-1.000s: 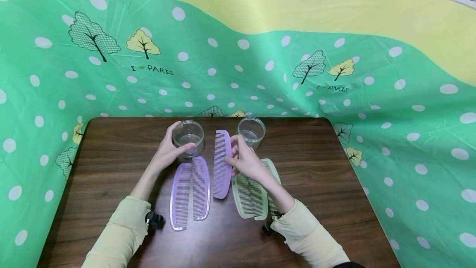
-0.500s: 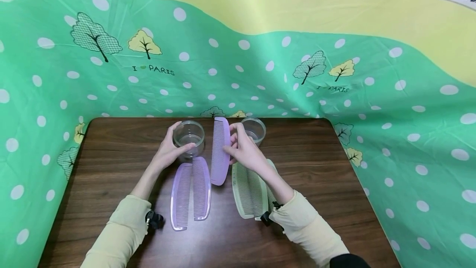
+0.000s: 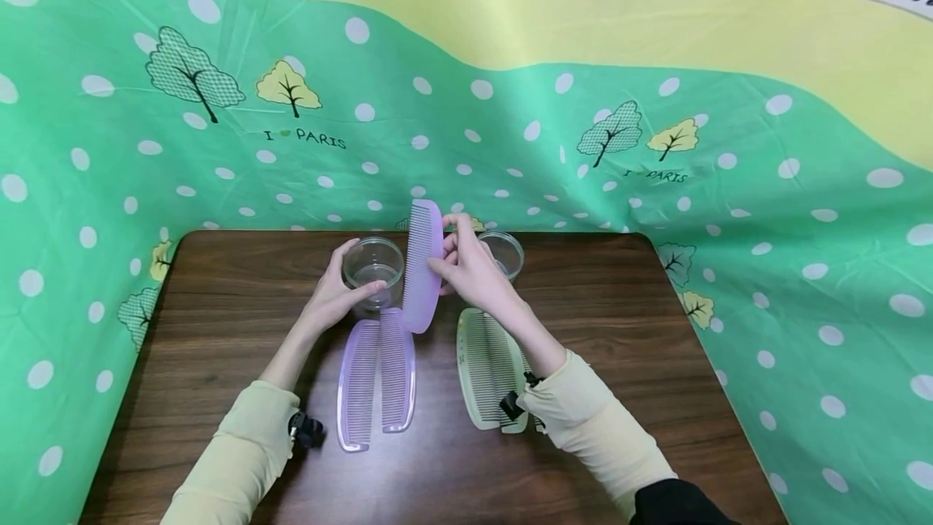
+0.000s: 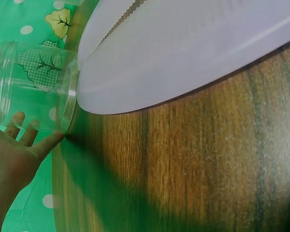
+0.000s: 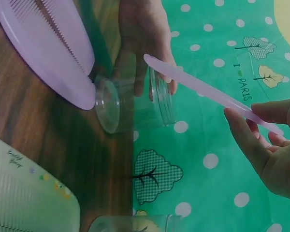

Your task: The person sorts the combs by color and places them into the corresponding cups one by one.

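- Purple comb (image 3: 423, 267), one: raised above the counter (image 3: 619, 306), just right of the left jar in the head view, teeth turned toward that jar.
- Right hand (image 3: 472, 267): pinching the purple comb by its spine between thumb and fingers.
- Left jar (image 3: 373, 272), clear, upright, mouth open, at the far part of the counter.
- Left hand (image 3: 337, 288): grasping the left jar round its side, thumb nearest the wearer.
- Handling, as judged: light, firm pinch on the spine, thumb and fingers clear of the teeth; comb end tipped carefully past the jar rim, not knocked on it; left hand best kept steady and low, since a long comb could tip a light jar.
- Two purple combs (image 3: 357, 387) lying just before the left jar; contact with its base not certain.
- Green combs (image 3: 477, 371), overlapping, under and beside the right forearm; at least two, a further one partly covered and not countable with confidence.
- Right jar (image 3: 510, 253), clear: partly hidden by the right hand, cut off in the right wrist view.
- Obscured: gap between raised comb and left jar hard to judge; print on a green comb too small to read; black item (image 3: 678, 502) at the lower edge cut off, unidentified.
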`<control>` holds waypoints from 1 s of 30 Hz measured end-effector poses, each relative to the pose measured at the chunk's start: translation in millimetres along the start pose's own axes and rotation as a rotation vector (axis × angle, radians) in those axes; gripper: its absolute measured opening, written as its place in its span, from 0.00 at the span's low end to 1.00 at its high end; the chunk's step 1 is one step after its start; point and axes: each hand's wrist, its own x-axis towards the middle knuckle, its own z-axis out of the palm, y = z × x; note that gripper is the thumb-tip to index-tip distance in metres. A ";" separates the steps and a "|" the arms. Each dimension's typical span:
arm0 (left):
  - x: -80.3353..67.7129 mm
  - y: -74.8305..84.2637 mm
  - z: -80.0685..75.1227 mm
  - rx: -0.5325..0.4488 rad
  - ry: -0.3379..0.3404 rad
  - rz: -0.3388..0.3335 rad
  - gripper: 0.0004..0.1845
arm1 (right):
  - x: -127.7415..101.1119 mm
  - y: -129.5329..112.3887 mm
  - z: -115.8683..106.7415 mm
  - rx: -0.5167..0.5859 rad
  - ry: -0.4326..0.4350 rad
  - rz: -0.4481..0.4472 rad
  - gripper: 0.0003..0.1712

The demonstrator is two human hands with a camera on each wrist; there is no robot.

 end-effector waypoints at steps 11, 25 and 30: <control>0.5 -1.3 -0.2 0.002 -0.004 -0.006 0.56 | 17.8 -9.3 -0.2 -0.021 0.042 -0.115 0.30; -0.1 0.4 0.1 -0.005 0.005 0.002 0.56 | 36.7 -13.9 3.0 -0.078 0.097 -0.176 0.30; -0.8 -0.8 -0.4 -0.004 0.003 0.001 0.55 | 47.8 -13.0 9.5 -0.080 0.126 -0.194 0.30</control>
